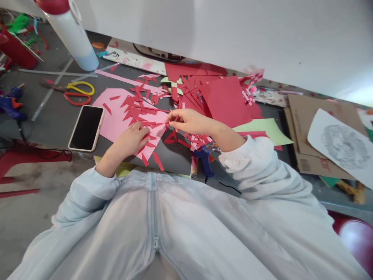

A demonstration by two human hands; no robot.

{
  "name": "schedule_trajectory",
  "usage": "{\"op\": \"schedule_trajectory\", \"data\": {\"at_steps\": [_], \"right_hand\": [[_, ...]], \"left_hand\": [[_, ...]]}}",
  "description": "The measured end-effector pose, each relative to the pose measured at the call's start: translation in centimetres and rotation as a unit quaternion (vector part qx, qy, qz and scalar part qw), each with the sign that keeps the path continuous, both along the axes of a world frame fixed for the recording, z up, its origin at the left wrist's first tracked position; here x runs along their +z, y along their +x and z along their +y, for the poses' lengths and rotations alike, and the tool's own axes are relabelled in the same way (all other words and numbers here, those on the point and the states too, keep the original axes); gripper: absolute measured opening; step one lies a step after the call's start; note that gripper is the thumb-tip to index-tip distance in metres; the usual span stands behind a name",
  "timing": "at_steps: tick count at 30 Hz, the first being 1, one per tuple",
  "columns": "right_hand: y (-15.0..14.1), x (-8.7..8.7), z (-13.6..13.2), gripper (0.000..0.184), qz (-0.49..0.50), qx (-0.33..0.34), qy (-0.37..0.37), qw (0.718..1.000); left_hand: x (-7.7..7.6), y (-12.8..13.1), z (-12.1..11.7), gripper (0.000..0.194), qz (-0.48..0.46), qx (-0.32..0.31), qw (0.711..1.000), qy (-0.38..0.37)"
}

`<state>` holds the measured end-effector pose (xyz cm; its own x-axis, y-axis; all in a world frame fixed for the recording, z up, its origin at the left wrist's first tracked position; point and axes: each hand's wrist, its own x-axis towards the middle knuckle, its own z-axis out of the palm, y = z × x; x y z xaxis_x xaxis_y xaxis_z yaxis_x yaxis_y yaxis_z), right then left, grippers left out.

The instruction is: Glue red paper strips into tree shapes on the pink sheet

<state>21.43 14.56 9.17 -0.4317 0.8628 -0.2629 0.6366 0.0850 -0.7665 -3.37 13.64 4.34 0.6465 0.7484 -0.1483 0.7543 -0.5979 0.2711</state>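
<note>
My left hand (132, 139) rests knuckles-up on a pink paper sheet (116, 116), its fingers curled and pressing the sheet down among several red paper strips (140, 107). My right hand (186, 120) hovers just right of it, fingertips pinched on a thin red strip at the sheet's right edge. A stack of red paper sheets (224, 101) lies behind my right hand. Both wrists come out of pale blue sleeves.
A phone (86, 127) lies left of the pink sheet, with scissors (77, 93) and a white bottle (74, 35) further back. A blue glue gun (204, 159) lies under my right wrist. Cardboard (305, 116) and a drawing (344, 146) sit right. A white wall stands behind.
</note>
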Motion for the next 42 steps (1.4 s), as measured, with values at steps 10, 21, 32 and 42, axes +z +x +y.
{"op": "schedule_trajectory", "data": {"at_steps": [10,21,32,42], "right_hand": [[-0.6,-1.1,0.8,0.025,-0.016,0.030,0.033,0.999],[-0.5,-1.2,0.7,0.027,0.111,-0.021,-0.062,0.992],[0.0,-1.4,0.5,0.024,0.185,-0.031,-0.101,0.977],[0.7,-1.7,0.5,0.023,0.186,-0.015,-0.095,0.978]], "left_hand": [[-0.5,1.2,-2.1,0.076,0.027,0.119,0.992,0.039],[-0.5,1.5,-2.3,0.056,0.040,0.125,0.989,0.065],[1.2,1.7,-1.7,0.051,0.075,0.094,0.992,0.040],[1.1,0.9,0.3,0.041,0.036,0.065,0.997,0.024]]}}
